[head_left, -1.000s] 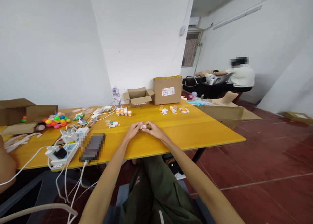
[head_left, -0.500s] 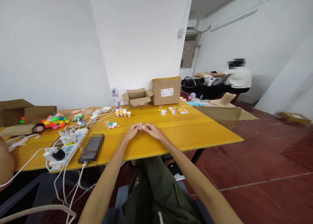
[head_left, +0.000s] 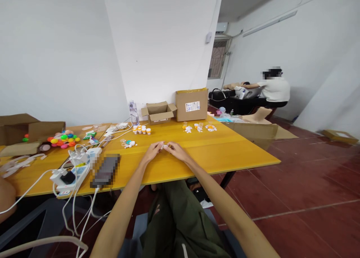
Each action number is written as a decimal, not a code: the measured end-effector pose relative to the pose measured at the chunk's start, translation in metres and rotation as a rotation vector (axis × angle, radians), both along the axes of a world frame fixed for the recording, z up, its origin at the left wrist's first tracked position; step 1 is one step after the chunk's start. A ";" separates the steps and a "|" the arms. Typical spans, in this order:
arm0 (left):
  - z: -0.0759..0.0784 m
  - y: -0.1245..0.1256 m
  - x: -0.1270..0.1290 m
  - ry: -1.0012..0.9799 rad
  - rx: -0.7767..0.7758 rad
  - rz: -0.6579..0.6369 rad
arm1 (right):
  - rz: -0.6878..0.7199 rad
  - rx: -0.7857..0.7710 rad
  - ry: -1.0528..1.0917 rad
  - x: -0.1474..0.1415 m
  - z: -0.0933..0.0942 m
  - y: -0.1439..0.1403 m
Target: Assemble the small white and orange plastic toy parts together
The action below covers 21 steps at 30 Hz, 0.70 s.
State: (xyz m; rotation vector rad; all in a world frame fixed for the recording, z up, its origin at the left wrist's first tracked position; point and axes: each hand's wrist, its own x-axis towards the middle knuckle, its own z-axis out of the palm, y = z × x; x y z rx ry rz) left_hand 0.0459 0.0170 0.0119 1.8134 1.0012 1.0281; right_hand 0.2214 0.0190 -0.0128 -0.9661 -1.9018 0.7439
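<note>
Pinching a small white piece [head_left: 165,146] between left hand [head_left: 152,152] and right hand [head_left: 176,150], fingertips closed on it just above the yellow table [head_left: 230,145]; looks like mid-assembly, next move probably needs fine alignment.

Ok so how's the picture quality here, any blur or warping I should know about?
Head view: even, soft room light with no harsh glare on the yellow table; wide-angle warping bends the edges; the small white item between the left hand and right hand is too tiny to identify; a phone is pixelated.
</note>
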 end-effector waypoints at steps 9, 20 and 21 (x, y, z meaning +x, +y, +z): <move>0.000 0.000 0.000 0.008 0.013 -0.019 | -0.004 0.031 -0.031 0.000 0.001 0.000; -0.005 0.003 0.000 -0.018 0.023 -0.031 | 0.010 0.007 0.005 0.000 -0.001 0.001; -0.005 0.003 0.000 -0.018 0.027 -0.034 | 0.011 0.002 0.010 0.000 -0.001 0.000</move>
